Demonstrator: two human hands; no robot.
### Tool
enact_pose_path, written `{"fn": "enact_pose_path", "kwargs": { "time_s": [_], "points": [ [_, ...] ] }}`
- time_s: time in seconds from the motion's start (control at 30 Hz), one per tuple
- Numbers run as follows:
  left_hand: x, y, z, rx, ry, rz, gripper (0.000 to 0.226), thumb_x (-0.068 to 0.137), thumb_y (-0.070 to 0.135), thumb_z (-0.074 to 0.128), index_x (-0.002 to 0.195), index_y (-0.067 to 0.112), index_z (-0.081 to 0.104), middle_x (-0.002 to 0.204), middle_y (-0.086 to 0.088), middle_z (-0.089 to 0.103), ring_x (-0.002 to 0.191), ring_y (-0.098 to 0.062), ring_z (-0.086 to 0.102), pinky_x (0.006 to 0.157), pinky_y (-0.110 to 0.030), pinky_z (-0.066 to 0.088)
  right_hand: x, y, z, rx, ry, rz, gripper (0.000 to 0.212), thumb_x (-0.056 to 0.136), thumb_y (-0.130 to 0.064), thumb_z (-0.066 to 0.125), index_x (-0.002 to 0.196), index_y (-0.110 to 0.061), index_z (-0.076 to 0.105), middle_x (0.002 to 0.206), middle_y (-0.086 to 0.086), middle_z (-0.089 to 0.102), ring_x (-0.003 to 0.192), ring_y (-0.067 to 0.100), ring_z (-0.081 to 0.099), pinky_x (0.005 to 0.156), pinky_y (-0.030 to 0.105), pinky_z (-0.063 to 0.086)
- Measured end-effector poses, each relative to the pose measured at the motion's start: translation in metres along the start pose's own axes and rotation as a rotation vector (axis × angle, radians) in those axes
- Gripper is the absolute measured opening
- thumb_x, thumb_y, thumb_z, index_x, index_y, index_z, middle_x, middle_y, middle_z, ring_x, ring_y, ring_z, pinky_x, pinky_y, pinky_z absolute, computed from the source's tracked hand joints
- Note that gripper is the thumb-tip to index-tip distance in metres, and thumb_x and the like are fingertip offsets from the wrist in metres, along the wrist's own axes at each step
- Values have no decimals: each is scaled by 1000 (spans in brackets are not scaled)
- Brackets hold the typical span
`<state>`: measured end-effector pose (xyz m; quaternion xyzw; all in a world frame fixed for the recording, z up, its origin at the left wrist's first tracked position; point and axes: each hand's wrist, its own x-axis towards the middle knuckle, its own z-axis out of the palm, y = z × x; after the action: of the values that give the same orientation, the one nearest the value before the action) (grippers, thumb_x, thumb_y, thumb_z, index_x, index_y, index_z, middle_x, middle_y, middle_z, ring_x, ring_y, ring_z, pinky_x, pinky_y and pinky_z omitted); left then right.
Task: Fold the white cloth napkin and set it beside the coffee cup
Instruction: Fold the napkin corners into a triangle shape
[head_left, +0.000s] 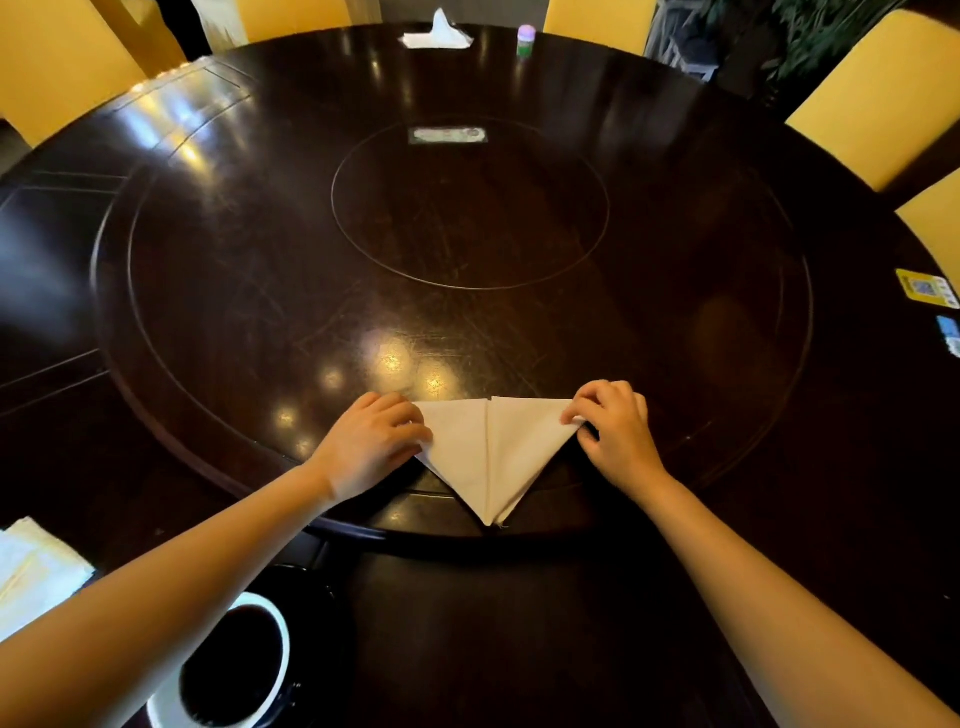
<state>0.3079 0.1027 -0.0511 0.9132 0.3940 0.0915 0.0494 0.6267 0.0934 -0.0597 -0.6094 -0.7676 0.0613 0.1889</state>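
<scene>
The white napkin (488, 452) lay on the dark surface (467, 312), at the near edge of its raised round centre. It was folded into a triangle, point toward the person, with a seam down the middle. The left hand (374, 441) gripped the left corner with curled fingers, hiding it, while the right hand (615, 431) pinched the right corner between thumb and fingertips. The coffee cup (234, 665) sat well apart at lower left — partly covered by the left forearm and cut off by the frame.
</scene>
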Motion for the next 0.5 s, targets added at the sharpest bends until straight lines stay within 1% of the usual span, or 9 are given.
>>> {"fn": "enact_pose_path", "kwargs": {
  "time_s": [0.03,0.1,0.17,0.23,0.33,0.4,0.43,0.5],
  "points": [
    [0,1,0,6,-3,10,19,73,24,74,91,25,68,93,2,67,87,-20,62,73,-31,49,-1,-1,-1,7,2,0,25,71,3,65,79,-20,67,94,2,60,93,26,53,78,31,27],
    [-1,3,0,7,11,9,13,79,28,65,90,24,70,92,2,68,85,-20,63,72,-30,49,1,-2,-1,81,0,84,23,75,3,62,76,-19,69,92,1,61,95,23,51,79,30,25],
    [-2,6,-3,10,5,3,23,84,33,52,90,24,71,90,3,69,84,-20,63,71,-29,49,5,-2,-1,216,-12,199,26,78,3,58,75,-19,70,92,-1,62,97,20,48,80,31,26],
    [-2,11,-5,25,5,10,27,83,33,48,89,23,72,89,3,69,83,-19,63,69,-28,49,8,-2,-2,309,-28,273,29,79,4,55,74,-19,70,93,-2,62,98,19,48,85,35,32],
    [-2,19,-7,50,-16,5,20,83,30,53,88,24,72,89,4,70,83,-17,64,72,-28,49,8,-2,-3,302,-67,284,29,79,5,54,75,-18,71,95,-1,63,100,21,49,92,43,39],
    [-3,25,-9,54,-21,-31,10,77,21,67,86,23,72,88,4,70,84,-19,65,78,-32,49,8,-3,-4,280,-87,280,30,80,6,53,77,-18,72,97,0,63,102,21,49,93,41,38],
    [-3,28,-10,41,-25,-68,14,72,15,72,85,21,72,88,2,70,85,-22,65,81,-35,49,8,-3,-4,262,-93,282,32,80,6,51,77,-18,72,98,-1,63,103,22,48,92,37,35],
    [1,40,-11,12,-2,-153,26,65,9,72,91,16,71,95,-5,71,91,-29,65,86,-42,49,7,-6,-5,215,-68,284,35,79,7,47,81,-18,72,100,-1,63,106,22,48,88,33,28]
  ]
}}
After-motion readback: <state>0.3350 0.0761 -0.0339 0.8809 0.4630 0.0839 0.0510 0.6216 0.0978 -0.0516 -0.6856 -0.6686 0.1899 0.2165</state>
